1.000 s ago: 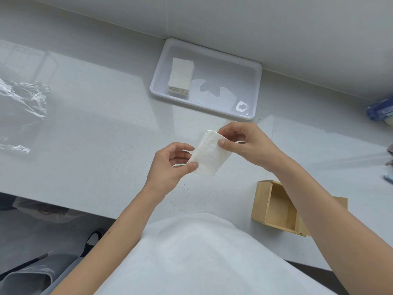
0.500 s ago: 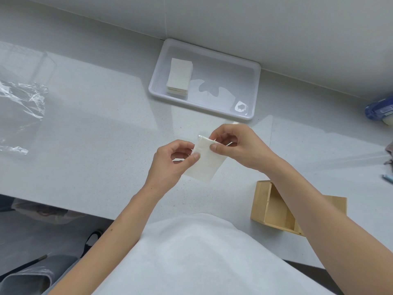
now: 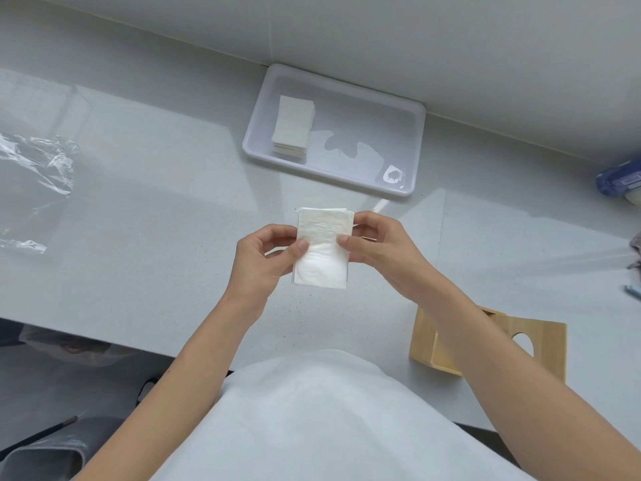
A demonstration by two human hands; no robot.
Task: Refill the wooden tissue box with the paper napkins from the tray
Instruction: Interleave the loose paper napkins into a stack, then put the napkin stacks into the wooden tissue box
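A small stack of white paper napkins (image 3: 323,251) is held upright above the counter between both hands. My left hand (image 3: 263,262) pinches its left edge with thumb in front. My right hand (image 3: 381,248) pinches its right edge the same way. More napkins (image 3: 293,126) lie stacked at the left end of the white tray (image 3: 419,147) by the back wall. The wooden tissue box (image 3: 541,345) sits open near the front edge at the right, partly behind my right forearm, its panel with an oval hole showing.
Crumpled clear plastic wrap (image 3: 34,175) lies at the far left of the grey counter (image 3: 156,220). A blue-capped bottle (image 3: 617,178) pokes in at the right edge. A small torn scrap (image 3: 393,175) sits in the tray's right corner.
The napkin stack has turned from a slant to upright and squared between both hands. Both hands have shifted slightly, with thumbs now on its front face.
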